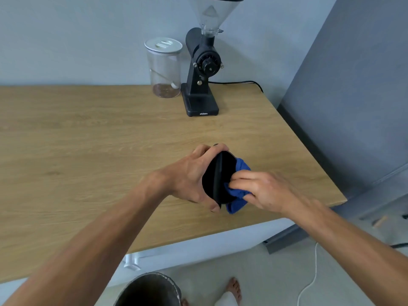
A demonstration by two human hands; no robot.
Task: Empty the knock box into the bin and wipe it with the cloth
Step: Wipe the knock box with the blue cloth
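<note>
The black knock box (217,176) is tipped on its side above the wooden counter (99,140), its mouth turned to the right. My left hand (192,175) grips it from the left, fingers wrapped over its top and bottom edges. My right hand (262,191) holds a bunched blue cloth (239,198) pressed against the box's open side; part of the cloth is inside or behind the rim. The grey metal bin (150,290) stands on the floor below the counter edge, near the bottom of the view.
A black coffee grinder (202,85) with a clear hopper and a lidded clear jar (164,67) stand at the back of the counter. A grey cabinet (353,96) rises at the right. A white cable (310,281) lies on the floor beside a bare foot (234,287).
</note>
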